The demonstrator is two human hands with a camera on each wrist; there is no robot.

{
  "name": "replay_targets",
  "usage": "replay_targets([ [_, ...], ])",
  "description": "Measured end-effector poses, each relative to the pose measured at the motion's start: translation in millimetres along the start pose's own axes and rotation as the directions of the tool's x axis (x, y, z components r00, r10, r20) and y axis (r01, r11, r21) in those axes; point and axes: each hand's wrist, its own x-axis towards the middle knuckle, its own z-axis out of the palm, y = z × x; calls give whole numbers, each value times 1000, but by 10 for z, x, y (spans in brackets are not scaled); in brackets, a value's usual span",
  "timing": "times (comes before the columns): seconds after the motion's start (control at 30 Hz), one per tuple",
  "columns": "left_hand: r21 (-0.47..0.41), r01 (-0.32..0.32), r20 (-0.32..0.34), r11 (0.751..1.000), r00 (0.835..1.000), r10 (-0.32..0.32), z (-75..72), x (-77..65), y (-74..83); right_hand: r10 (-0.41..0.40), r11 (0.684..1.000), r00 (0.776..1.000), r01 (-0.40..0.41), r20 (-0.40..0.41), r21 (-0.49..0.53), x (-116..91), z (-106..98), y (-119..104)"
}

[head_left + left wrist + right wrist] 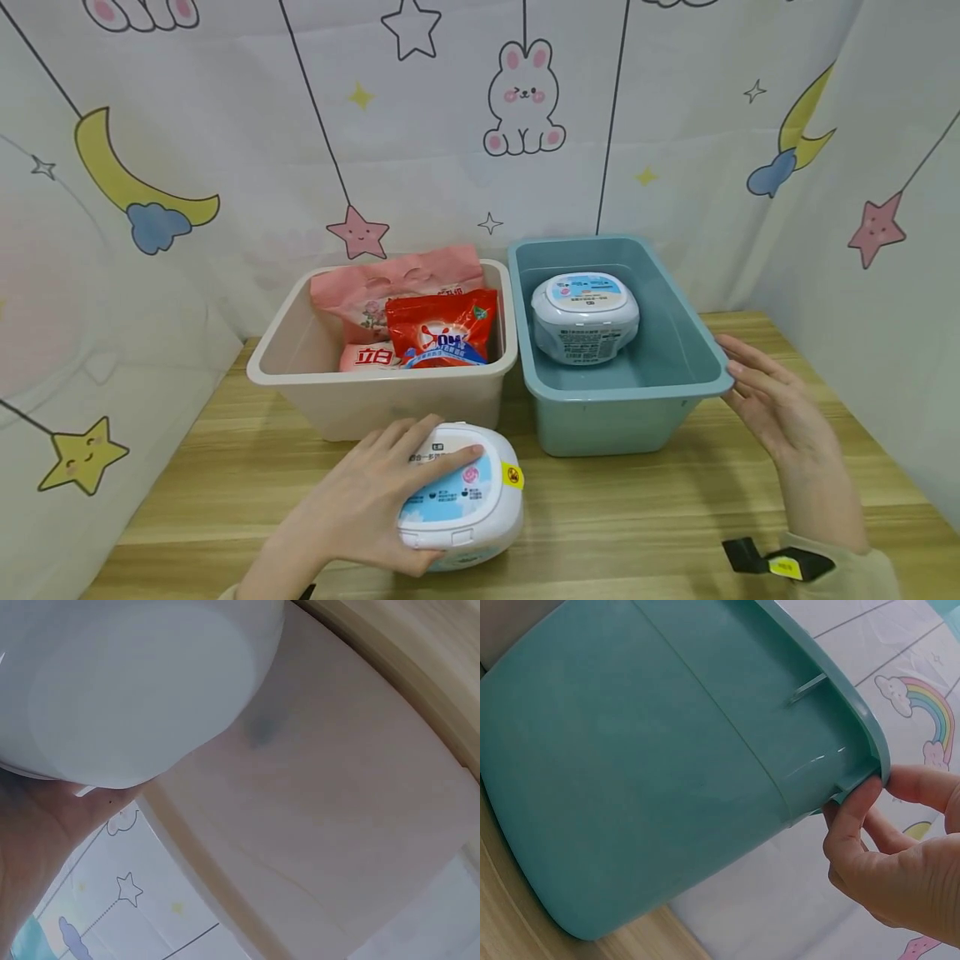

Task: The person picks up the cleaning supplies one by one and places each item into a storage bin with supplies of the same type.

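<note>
My left hand (360, 500) grips a white lidded plastic tub (459, 506) with a blue printed top and a yellow sticker, in front of the two bins. Its fingers spread over the lid and the thumb lies at the near side. From the left wrist, the tub's smooth white underside (142, 690) shows. At the teal bin's (611, 425) near right corner, my right hand (783, 412) pinches the rim between thumb and fingers, as the right wrist view shows. Inside that bin sits a similar white tub (587, 321).
Left of the teal bin, nearly touching it, stands a cream bin (412, 404). It holds a red bag (442, 329), a pink bag (405, 275) and a smaller pink-and-white pack (370, 357). A patterned white curtain (450, 183) surrounds the wooden table (622, 525).
</note>
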Motion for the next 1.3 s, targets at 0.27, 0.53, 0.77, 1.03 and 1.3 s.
replay_targets([
  [0.27, 13, -10, -31, 1000, 999, 11, -93, -3, 37, 1, 1000, 1000, -1, -20, -6, -10, 8, 5],
  [0.53, 8, -9, -36, 1000, 999, 9, -174, -2, 62, -7, 1000, 1000, 7, -2, -3, -11, 0, -2],
  [0.77, -14, 4, -31, 1000, 1000, -5, -227, 8, 86, -8, 1000, 1000, 8, -15, -16, -4, 8, 0],
  [1.03, 13, -19, -87, 1000, 996, 20, -243, 44, 82, -4, 1000, 1000, 4, -22, -3, -1, 8, -6],
  [1.3, 25, -54, -113, 998, 992, 56, -300, 104, 94, -15, 1000, 1000, 14, -25, -5, -4, 14, -1],
])
